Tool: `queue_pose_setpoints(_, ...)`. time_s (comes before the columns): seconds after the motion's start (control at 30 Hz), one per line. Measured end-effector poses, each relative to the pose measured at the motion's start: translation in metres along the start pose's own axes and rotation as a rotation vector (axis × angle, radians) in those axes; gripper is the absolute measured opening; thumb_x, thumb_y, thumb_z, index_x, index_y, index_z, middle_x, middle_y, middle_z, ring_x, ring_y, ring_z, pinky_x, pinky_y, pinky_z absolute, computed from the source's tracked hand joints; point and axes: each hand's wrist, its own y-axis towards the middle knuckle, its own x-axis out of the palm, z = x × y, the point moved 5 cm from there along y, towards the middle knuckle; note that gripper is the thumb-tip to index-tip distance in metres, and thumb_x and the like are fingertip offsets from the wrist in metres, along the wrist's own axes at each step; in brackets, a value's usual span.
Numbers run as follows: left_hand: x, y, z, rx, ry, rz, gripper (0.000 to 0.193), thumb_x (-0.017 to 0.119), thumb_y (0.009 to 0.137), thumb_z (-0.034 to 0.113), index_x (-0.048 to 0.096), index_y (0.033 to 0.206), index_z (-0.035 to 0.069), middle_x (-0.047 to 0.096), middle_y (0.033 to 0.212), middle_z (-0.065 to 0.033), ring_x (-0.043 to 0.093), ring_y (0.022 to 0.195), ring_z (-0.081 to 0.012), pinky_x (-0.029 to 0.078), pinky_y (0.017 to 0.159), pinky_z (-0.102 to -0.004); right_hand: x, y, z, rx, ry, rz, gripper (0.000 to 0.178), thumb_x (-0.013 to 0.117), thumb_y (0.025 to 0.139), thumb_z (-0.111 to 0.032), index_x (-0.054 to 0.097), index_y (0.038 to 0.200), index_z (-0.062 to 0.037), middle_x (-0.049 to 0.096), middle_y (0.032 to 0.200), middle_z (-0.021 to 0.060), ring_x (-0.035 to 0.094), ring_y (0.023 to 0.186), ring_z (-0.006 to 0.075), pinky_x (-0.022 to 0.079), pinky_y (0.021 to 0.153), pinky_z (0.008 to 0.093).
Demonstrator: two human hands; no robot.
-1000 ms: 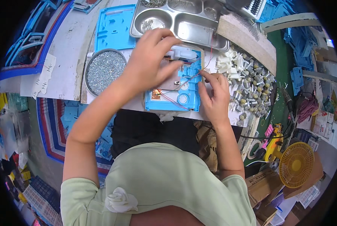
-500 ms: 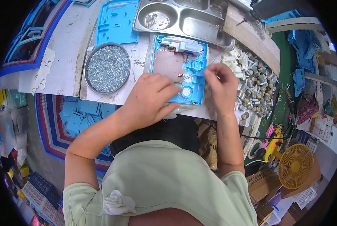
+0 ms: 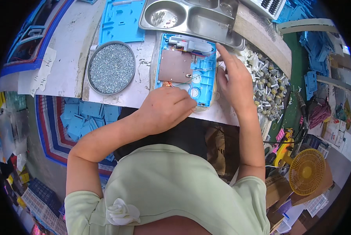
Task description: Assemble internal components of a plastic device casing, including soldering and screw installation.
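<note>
Blue plastic casing (image 3: 207, 84) sits face-up on the white tabletop (image 3: 143, 58), long axis about 12 to 6, leaning a touch toward 1 and 7. White module (image 3: 189, 44) at its 12 o'clock end, brown board (image 3: 175, 66) toward 10. Screw tin (image 3: 109, 93) is off at 9, motor heap (image 3: 270, 88) at 3, steel tray (image 3: 212, 23) around 1.

Left hand (image 3: 165, 107) is at 7, fingers curled, thumb and index close together by the near edge; can't tell if anything's pinched in there. Right hand (image 3: 238, 82) is at 3, index stretched to the 1 o'clock corner, thumb well apart from it.

Left hand hides the casing's 7 o'clock corner, and the tray's cut off up top.
</note>
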Motion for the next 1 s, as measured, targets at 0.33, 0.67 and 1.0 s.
queue_pose_setpoints(0.33,0.020,0.022,0.001,-0.047,0.133,-0.236,0.024,0.071,0.086,0.014,0.068,0.108,0.007,0.060,0.082,-0.0063,0.064,0.071,-0.0282,0.050,0.060,-0.0425,-0.061,-0.044,-0.048,0.366,0.961,-0.764,0.051,0.071,0.084,-0.003,0.059,0.133,-0.0045,0.072,0.093,0.0095,0.069,0.081,0.0198,0.054,0.072,0.0338)
queue_pose_setpoints(0.67,-0.042,-0.050,-0.011,-0.249,0.258,0.093,0.015,0.079,0.079,0.004,0.069,0.089,0.008,0.058,0.072,-0.0089,0.060,0.058,-0.0295,0.046,0.050,-0.0395,0.020,-0.028,-0.086,-0.255,0.140,-0.099,0.031,0.075,0.078,-0.012,0.072,0.109,-0.0065,0.064,0.101,0.0067,0.058,0.094,0.0280,0.044,0.086,0.0422)
queue_pose_setpoints(1.0,-0.036,-0.081,-0.004,-0.324,0.064,-0.487,0.014,0.073,0.084,0.012,0.066,0.095,0.007,0.063,0.086,-0.0104,0.065,0.077,-0.0311,0.053,0.066,-0.0424,0.047,-0.035,-0.118,-0.205,0.171,-0.055,0.037,0.082,0.075,-0.022,0.070,0.106,-0.0070,0.063,0.104,0.0069,0.056,0.097,0.0286,0.041,0.085,0.0430)
